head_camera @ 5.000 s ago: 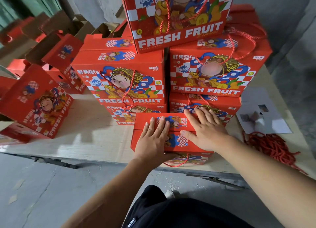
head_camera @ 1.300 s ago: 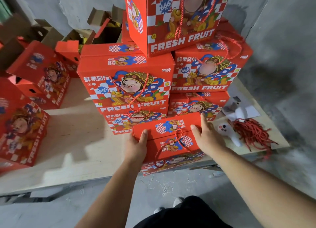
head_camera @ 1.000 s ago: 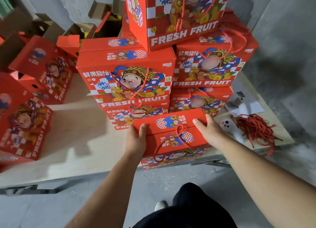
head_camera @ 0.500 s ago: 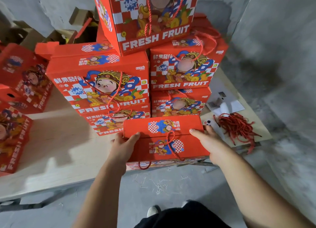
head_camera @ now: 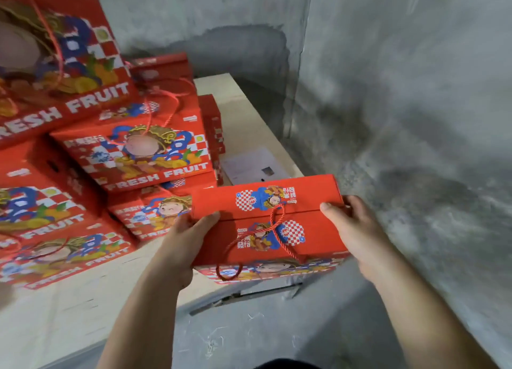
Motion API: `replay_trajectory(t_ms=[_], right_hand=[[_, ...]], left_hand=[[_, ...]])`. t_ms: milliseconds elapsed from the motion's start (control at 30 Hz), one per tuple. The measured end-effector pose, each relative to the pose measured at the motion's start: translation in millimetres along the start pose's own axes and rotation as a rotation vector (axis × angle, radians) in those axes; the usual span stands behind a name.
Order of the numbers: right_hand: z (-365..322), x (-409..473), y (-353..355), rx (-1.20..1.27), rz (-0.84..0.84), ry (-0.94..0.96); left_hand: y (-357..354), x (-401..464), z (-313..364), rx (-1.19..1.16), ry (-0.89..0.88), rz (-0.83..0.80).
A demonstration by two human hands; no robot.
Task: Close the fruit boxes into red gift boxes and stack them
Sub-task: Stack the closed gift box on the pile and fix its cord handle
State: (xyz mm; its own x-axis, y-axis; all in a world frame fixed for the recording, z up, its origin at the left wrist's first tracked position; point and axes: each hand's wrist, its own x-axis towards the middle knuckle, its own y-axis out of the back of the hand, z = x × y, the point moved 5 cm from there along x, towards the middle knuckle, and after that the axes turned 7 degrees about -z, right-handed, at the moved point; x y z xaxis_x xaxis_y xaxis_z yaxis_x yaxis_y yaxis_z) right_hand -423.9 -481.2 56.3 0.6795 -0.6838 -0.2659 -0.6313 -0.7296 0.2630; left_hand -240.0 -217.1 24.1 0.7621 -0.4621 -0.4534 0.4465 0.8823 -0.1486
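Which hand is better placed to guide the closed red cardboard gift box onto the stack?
Left, probably. The left hand holds the closed red cardboard gift box on the stack side; the right hand is farther away.

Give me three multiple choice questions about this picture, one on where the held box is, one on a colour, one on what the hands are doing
1. Where is the held gift box?
A. Over the near edge of the table, to the right of the stack
B. On top of the stack
C. On the floor

2. What colour is the box's rope handle?
A. Blue
B. Red
C. White

3. What are the hands doing?
A. Both hang idle
B. Only the left touches the box
C. Each grips one end of the box

Answers:
1. A: the box is up in the hands, with the table edge and the floor showing below it.
2. B: the twisted cord across the lid is red.
3. C: the left hand and the right hand each curl round an end.
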Motion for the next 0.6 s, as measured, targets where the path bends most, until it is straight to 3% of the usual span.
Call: replay_trajectory(t_ms=[300,600], right_hand=[[2.0,87.5,181.8,0.001,-0.087,-0.018],[-2.8,214.7,216.0,-0.029,-0.264,-0.137]], left_hand=[[-187.4,35.6,-11.3,-0.075,0.089,0.054],[-246.3,123.7,17.0,-0.107,0.071,0.124]])
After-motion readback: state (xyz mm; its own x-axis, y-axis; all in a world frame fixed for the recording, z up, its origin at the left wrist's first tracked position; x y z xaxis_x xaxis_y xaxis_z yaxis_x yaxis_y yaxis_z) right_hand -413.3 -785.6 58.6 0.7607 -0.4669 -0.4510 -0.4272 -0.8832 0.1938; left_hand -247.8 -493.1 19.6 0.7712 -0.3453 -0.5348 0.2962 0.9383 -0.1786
